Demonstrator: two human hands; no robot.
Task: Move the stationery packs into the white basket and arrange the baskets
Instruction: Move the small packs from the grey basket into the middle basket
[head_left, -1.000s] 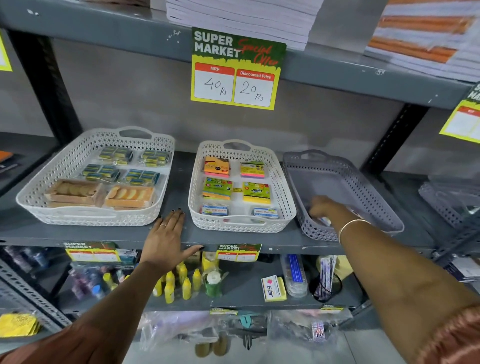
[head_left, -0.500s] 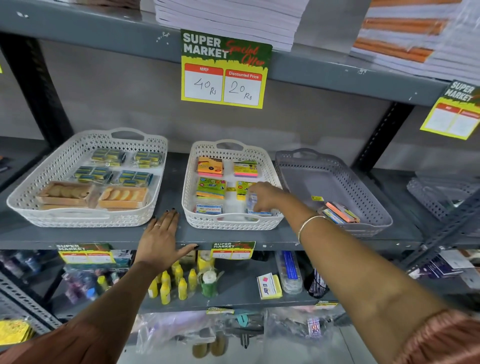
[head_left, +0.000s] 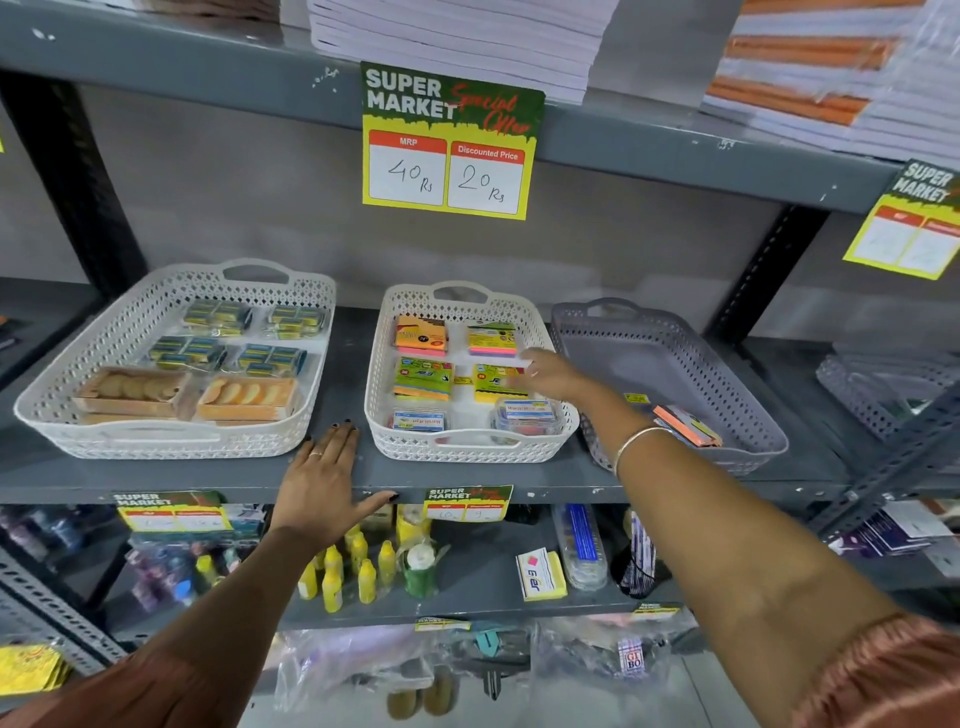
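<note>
Six stationery packs (head_left: 423, 378) already down in the white basket (head_left: 470, 449), middle of the shelf (head_left: 332, 475): two rows of sticky-note pads, then two clear boxed packs along the near wall. Near-right clear box (head_left: 524, 417) sitting tilted against the basket wall, probably needs squaring up.

Still to move: a small stack of orange-topped packs (head_left: 685, 425) in the near right part of the grey basket (head_left: 675, 364), plus a small yellow item (head_left: 636, 398) just beside the forearm, too small to identify. Grey basket otherwise bare as far as visible.

Right hand (head_left: 550, 373) over the right side of the white basket, above the yellow pad; blurred, fingers look loosely open, nothing visibly held. Cannot tell whether touching the pad or just above it. Left hand (head_left: 324, 480) flat and open, palm down on the shelf edge, between the large white basket (head_left: 166, 441) and the middle one, holding nothing.

Judgement: transfer mostly done, roughly one more grab from the grey basket left. Basket arranging not started: grey one skewed, angled away to the right and pressed close to the white one's right rim; the large white basket with the eraser-type packs also slightly off square. Straightening and spacing all three likely the last step.

Risk: room in the white basket tight; remaining packs likely to end up stacked on top.
</note>
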